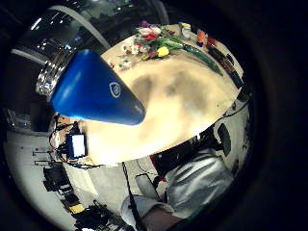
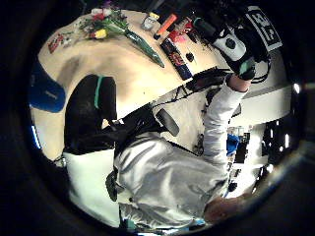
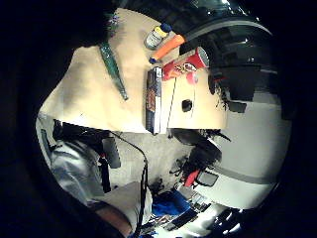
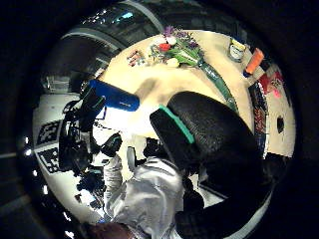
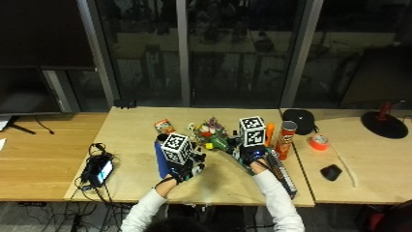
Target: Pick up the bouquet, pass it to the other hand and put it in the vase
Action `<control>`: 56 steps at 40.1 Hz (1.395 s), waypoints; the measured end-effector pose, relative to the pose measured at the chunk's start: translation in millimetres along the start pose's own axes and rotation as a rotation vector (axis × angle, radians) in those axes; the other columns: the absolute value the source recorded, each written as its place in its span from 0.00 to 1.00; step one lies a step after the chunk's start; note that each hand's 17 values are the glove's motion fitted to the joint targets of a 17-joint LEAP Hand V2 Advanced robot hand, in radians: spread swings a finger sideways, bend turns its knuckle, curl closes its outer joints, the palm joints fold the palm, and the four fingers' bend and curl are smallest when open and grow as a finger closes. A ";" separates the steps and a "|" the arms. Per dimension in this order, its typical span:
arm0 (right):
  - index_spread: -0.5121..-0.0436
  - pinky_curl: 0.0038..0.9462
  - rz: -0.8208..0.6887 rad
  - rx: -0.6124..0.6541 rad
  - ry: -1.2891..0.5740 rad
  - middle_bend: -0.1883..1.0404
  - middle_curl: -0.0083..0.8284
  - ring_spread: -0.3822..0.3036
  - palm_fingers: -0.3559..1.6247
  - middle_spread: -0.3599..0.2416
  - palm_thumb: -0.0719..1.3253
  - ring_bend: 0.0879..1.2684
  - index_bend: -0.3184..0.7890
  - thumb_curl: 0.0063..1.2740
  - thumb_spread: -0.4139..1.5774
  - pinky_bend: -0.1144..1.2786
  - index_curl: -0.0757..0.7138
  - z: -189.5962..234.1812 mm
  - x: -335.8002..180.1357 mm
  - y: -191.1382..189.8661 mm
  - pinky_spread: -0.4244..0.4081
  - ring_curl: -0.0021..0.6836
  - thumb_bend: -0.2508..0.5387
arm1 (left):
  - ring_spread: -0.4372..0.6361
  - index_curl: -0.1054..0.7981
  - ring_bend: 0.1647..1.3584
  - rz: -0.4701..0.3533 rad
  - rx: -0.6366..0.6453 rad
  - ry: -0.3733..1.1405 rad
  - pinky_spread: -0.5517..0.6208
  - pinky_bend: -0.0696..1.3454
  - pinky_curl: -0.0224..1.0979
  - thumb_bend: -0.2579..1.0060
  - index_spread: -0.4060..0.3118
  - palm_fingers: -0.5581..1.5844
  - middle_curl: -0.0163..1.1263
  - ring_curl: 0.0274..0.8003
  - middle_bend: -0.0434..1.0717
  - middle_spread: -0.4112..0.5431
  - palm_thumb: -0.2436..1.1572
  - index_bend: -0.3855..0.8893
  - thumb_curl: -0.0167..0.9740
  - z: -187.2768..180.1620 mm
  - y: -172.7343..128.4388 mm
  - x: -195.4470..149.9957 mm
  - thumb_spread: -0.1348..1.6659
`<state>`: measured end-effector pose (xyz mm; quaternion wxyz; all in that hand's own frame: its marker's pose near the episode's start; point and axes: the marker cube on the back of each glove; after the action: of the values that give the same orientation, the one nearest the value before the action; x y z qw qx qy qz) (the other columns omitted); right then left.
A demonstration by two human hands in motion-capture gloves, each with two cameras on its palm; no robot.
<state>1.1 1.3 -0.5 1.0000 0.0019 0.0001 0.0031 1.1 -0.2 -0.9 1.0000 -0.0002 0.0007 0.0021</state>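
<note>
Bouquet point(image 5: 212, 136): lies flat on the light wooden table point(image 5: 132, 130), blooms toward the far edge, green wrapped stems point(image 4: 219, 82) pointing toward the person's right.
Vase point(image 5: 159, 159): blue, upright just beside the left hand point(image 5: 178, 171); nothing in it, as far as can be seen.
Left hand, fingers: cannot tell; it holds no flowers.
Right hand point(image 5: 252, 155): over the stem end; cannot tell whether it grips.
Progress: judged at the start; pick-up, hand-over and placing all remain.
Nearby: orange chips can point(image 5: 284, 140), tape roll point(image 5: 318, 142).
</note>
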 end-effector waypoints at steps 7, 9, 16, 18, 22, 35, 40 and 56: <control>0.45 0.21 -0.001 0.038 0.000 0.32 0.14 0.63 0.32 0.61 0.28 0.35 0.35 0.06 0.60 0.47 0.14 -4.8 3.7 8.7 0.66 0.26 0.55 | 0.68 0.31 0.18 -0.011 -0.012 0.000 0.74 0.19 0.12 0.42 0.59 0.45 0.12 0.13 0.19 0.65 0.50 0.59 0.16 -0.9 0.6 -1.2 0.52; 0.41 0.23 -0.011 0.029 -0.016 0.32 0.16 0.63 0.32 0.61 0.28 0.36 0.37 0.07 0.64 0.47 0.16 -7.4 4.1 10.8 0.67 0.28 0.54 | 0.70 0.34 0.19 -0.015 -0.012 0.007 0.76 0.19 0.13 0.42 0.59 0.44 0.13 0.14 0.19 0.66 0.50 0.59 0.17 -2.8 0.9 -2.2 0.56; 0.32 0.27 -0.026 0.005 -0.078 0.34 0.23 0.65 0.31 0.62 0.29 0.37 0.38 0.09 0.73 0.48 0.19 -22.9 7.1 10.6 0.69 0.32 0.51 | 0.75 0.40 0.19 -0.025 -0.011 0.026 0.80 0.19 0.16 0.39 0.59 0.43 0.15 0.17 0.19 0.70 0.50 0.58 0.22 -11.4 -2.5 -11.9 0.65; 0.31 0.28 -0.021 0.007 -0.087 0.34 0.24 0.65 0.30 0.62 0.30 0.37 0.38 0.10 0.75 0.48 0.20 -27.9 8.0 9.4 0.70 0.33 0.49 | 0.76 0.41 0.19 -0.035 -0.011 0.024 0.81 0.19 0.17 0.37 0.60 0.43 0.16 0.18 0.19 0.70 0.49 0.58 0.23 -13.2 -2.6 -14.5 0.67; 0.31 0.29 -0.001 0.021 -0.104 0.35 0.27 0.65 0.30 0.63 0.30 0.38 0.37 0.11 0.77 0.49 0.21 -40.9 8.6 9.0 0.70 0.35 0.47 | 0.78 0.44 0.19 -0.050 -0.009 0.018 0.82 0.18 0.19 0.35 0.60 0.43 0.17 0.19 0.19 0.71 0.49 0.58 0.24 -12.6 -1.0 -16.1 0.69; 0.37 0.33 0.231 0.069 -0.163 0.45 0.37 0.71 0.34 0.71 0.27 0.48 0.28 0.13 0.78 0.53 0.15 -48.9 49.1 -37.5 0.76 0.41 0.33 | 0.80 0.49 0.21 -0.030 0.031 -0.005 0.83 0.19 0.22 0.28 0.62 0.41 0.20 0.23 0.18 0.72 0.49 0.52 0.30 -9.4 10.3 -0.2 0.72; 0.47 0.36 0.297 0.013 -0.226 0.47 0.40 0.69 0.37 0.72 0.25 0.55 0.26 0.15 0.75 0.60 0.10 -34.5 64.7 -62.1 0.78 0.46 0.29 | 0.81 0.49 0.22 -0.013 0.080 -0.001 0.83 0.20 0.24 0.26 0.64 0.40 0.21 0.24 0.18 0.73 0.49 0.49 0.31 -10.4 8.4 1.9 0.73; 0.71 0.40 0.417 -0.121 -0.305 0.47 0.45 0.56 0.40 0.69 0.30 0.61 0.31 0.20 0.73 0.68 0.10 87.3 93.2 -106.1 0.71 0.53 0.30 | 0.82 0.52 0.23 -0.003 0.091 0.028 0.84 0.21 0.28 0.19 0.66 0.38 0.22 0.27 0.19 0.75 0.47 0.44 0.33 -5.4 8.0 1.3 0.74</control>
<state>94.9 -104.6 86.4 0.9645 -0.0576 -0.1512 0.2087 2.4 7.8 -6.3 0.9989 0.0451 0.0146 0.0005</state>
